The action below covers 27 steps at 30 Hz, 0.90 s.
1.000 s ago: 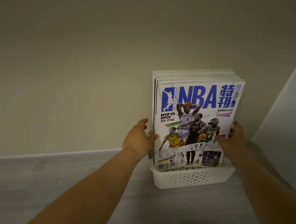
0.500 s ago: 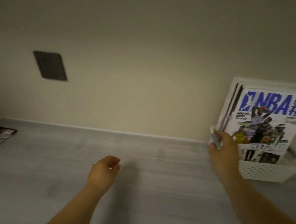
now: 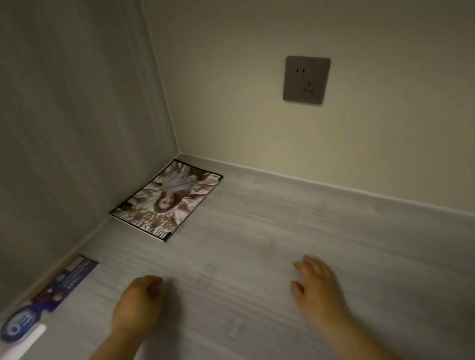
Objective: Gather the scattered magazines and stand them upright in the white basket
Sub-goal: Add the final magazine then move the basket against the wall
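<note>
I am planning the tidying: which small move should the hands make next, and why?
Probably reach the left hand toward the portrait magazine lying flat in the corner; it and the right hand hold nothing, and a second magazine lies farther left.

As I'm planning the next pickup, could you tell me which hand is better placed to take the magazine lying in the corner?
Probably left. The left hand holds nothing and is nearer the corner magazine; the right hand, also free, lies farther to the right.
</note>
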Motion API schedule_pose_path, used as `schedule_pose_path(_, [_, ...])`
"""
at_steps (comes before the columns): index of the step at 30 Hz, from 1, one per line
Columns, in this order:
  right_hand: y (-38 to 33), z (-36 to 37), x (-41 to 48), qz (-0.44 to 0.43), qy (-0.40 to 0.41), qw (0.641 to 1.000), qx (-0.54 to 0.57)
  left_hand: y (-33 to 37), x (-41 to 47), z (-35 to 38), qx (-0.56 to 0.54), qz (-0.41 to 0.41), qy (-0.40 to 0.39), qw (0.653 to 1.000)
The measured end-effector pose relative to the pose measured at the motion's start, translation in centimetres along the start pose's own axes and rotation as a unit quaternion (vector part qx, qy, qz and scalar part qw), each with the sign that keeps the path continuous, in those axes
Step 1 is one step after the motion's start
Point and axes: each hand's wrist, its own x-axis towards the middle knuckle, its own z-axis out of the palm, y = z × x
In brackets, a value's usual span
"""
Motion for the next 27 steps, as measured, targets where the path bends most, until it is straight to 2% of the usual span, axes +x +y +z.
schedule_pose_path(4, [-1.2,1.5,-0.5,-0.017,0.067,0.995,-0.068,-1.2,3.6,-1.1,0.061,0.055,0.005,0.997])
schedule_pose_path(9, [-1.6,1.6,-0.3,-0.043,0.088,0.983,-0.154,0.7,8.4,-0.6,0.167,0.117,-0.01,0.979])
schedule_pose_path(16, [-1.7,2.0,0.2,-0.052,0.161,0.977,-0.133,3.5,12.9,0.1,0.195,0.068,-0.034,0.978])
schedule_pose_path(22, [-1.5,2.2,0.3,-0.027,0.157,0.98,-0.118,5.6,14.4,-0.9,0.325,0.074,-0.032,0.942])
schedule_pose_path(27, [-1.3,2.3,0.3,-0.019,0.153,0.983,-0.102,7.4,14.1,0.1,0.328,0.055,-0.058,0.941])
